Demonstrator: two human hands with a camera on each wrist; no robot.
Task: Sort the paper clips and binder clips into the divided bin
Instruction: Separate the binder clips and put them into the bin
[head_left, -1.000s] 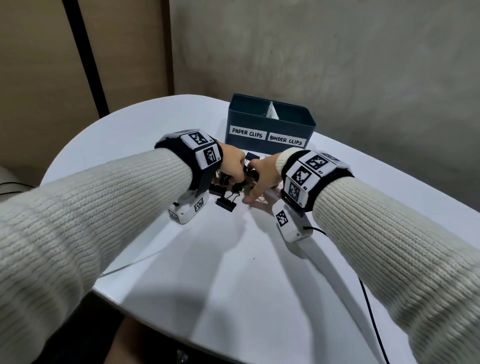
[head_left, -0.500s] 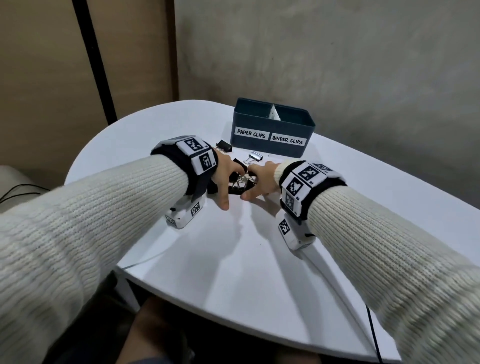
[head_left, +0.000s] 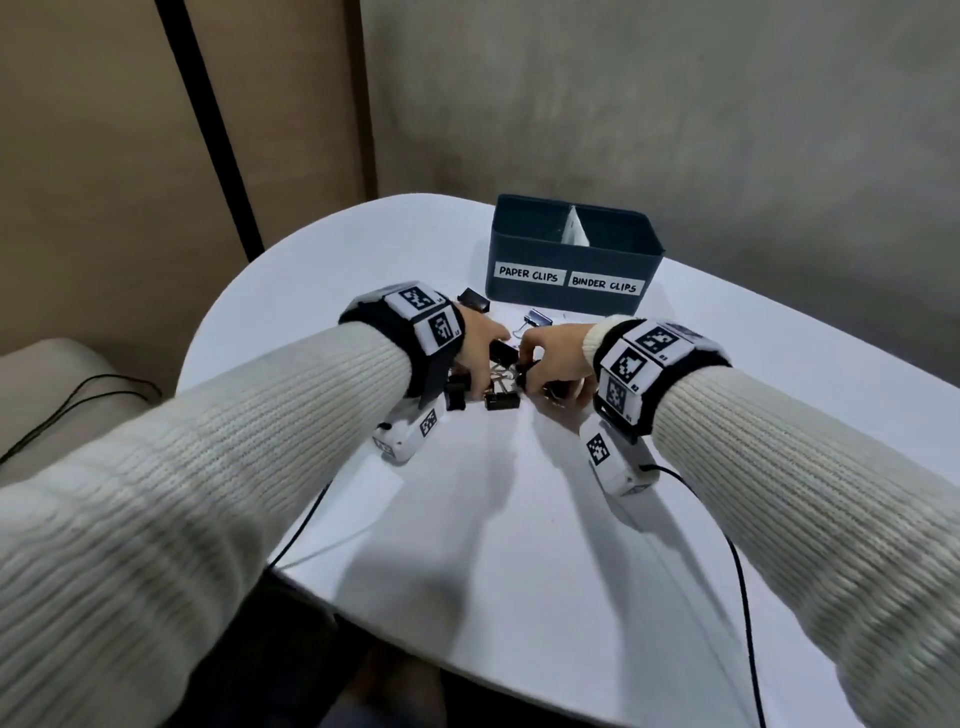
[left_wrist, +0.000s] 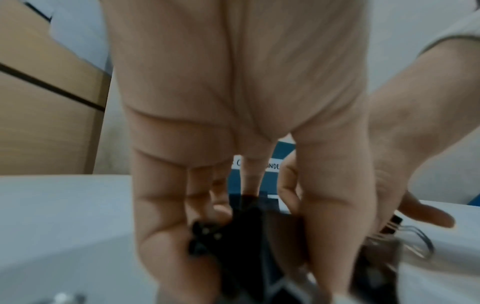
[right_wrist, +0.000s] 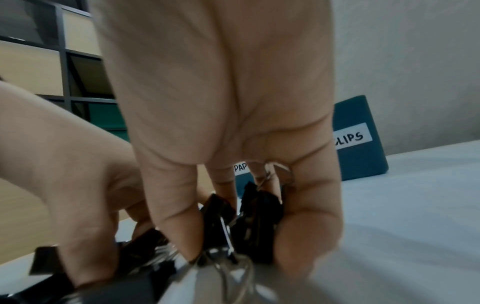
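Note:
A pile of black binder clips (head_left: 503, 400) lies on the white table (head_left: 519, 519) in front of the blue divided bin (head_left: 566, 249), which is labelled PAPER CLIPS on the left and BINDER CLIPS on the right. Both hands are down on the pile, close together. My left hand (head_left: 480, 371) curls its fingers (left_wrist: 161, 216) and thumb round black binder clips (left_wrist: 233, 236). My right hand (head_left: 537, 371) pinches black binder clips (right_wrist: 259, 214) between fingers (right_wrist: 176, 205) and thumb. The hands hide most of the pile.
One black binder clip (head_left: 472, 300) and a silver-handled clip (head_left: 537, 318) lie loose between the hands and the bin. A white divider (head_left: 575, 231) splits the bin. A black cable (head_left: 737, 571) runs off the right wrist across the table.
Both hands stayed on the pile and closed their fingers in on the clips. Two black clips now show loose at the near side of the left hand.

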